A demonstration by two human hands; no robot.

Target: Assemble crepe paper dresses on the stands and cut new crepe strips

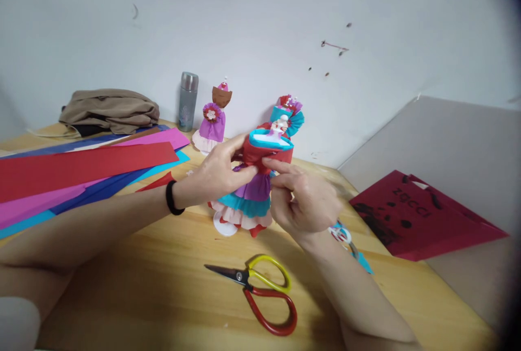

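A paper doll in a layered crepe-paper skirt (pixel 254 188) of purple, turquoise and pale pink stands before me on a small white round base (pixel 225 224). Its upper part is a red crepe-paper piece (pixel 268 154) with a turquoise rim, and a small white figure (pixel 280 125) shows above that rim. My left hand (pixel 220 169) is closed on the left side of the red piece, thumb in front and fingers partly hidden behind. With its index finger stretched out, my right hand (pixel 305 193) touches the front of the red piece; its other fingers are bent.
Scissors (pixel 240 276) with yellow and red handles lie in front. Crepe-paper strips (pixel 85 166) spread at left, near folded cloth (pixel 109 112) and a flask (pixel 188 102). Behind stands another paper doll (pixel 212 123). Tape and scraps (pixel 342 234) and a red bag (pixel 423 221) are at right.
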